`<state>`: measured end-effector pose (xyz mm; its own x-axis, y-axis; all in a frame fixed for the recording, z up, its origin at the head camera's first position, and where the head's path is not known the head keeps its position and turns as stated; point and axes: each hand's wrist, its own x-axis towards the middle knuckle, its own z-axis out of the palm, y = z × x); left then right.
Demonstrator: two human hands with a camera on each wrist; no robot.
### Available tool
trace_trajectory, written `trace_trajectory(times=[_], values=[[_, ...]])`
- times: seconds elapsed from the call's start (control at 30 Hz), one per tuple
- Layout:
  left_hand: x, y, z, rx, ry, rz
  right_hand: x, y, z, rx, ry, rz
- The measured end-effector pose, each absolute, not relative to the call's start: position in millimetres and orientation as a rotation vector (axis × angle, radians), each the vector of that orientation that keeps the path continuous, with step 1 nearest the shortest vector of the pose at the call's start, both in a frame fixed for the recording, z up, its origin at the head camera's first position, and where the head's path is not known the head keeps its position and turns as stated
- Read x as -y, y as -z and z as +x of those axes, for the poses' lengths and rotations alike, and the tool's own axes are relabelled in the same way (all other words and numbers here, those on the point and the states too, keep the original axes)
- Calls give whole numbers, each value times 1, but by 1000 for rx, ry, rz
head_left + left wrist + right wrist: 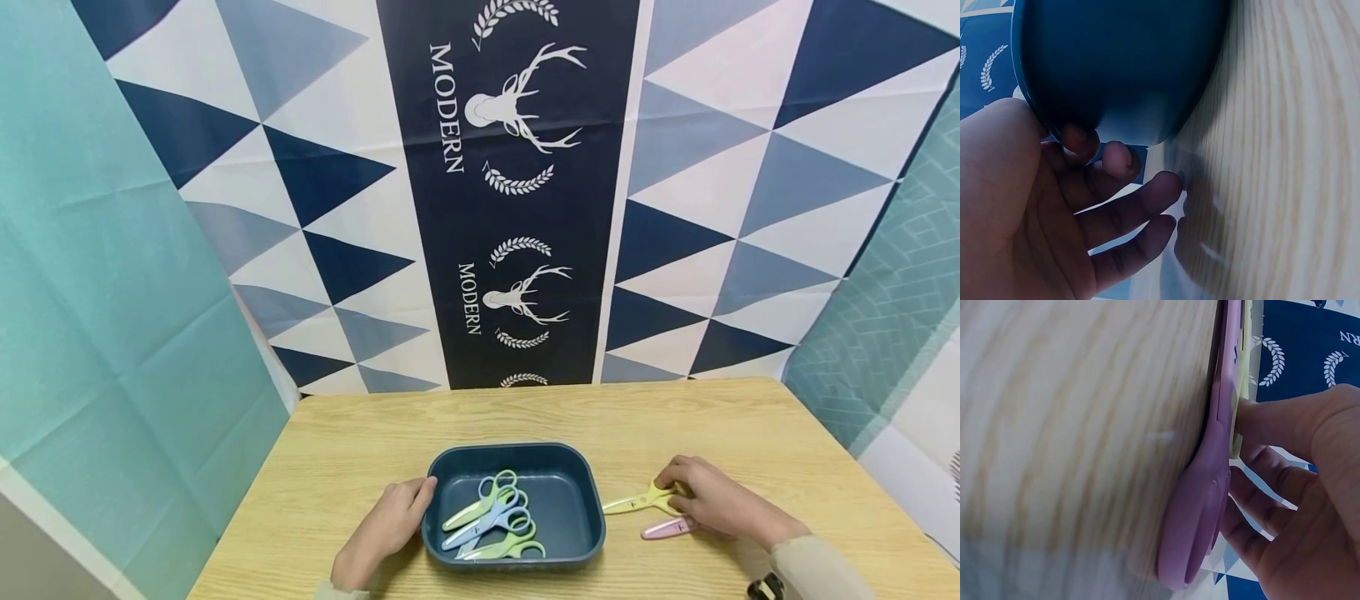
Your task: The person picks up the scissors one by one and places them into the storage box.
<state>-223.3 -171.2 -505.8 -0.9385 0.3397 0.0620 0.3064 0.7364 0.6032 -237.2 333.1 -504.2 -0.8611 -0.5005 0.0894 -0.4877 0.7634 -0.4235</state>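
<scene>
A dark blue tray (587, 500) stands on the table with several green and blue scissors (491, 521) piled in its left half. My left hand (393, 517) holds the tray's left rim. In the left wrist view its fingertips (1117, 156) bend against the tray's outer wall (1122, 69), the other fingers spread beside it. To the right of the tray, my right hand (701, 493) pinches the handle of yellow scissors (637, 502), whose blades point at the tray. Pink scissors (1194, 506) lie just below that hand, their handle hidden by it in the head view.
The wooden table (360, 450) stretches around the tray. Behind it hangs a cloth (517, 208) with triangles and deer heads. Teal sheets (135, 333) close off the left and right sides.
</scene>
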Motion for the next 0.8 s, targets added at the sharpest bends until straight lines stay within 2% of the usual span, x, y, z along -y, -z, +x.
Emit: trace_trajectory(times=[0.8], values=[[172,508,-224,-2898,-981,526,-335,499,-237,-2939,647,-862]])
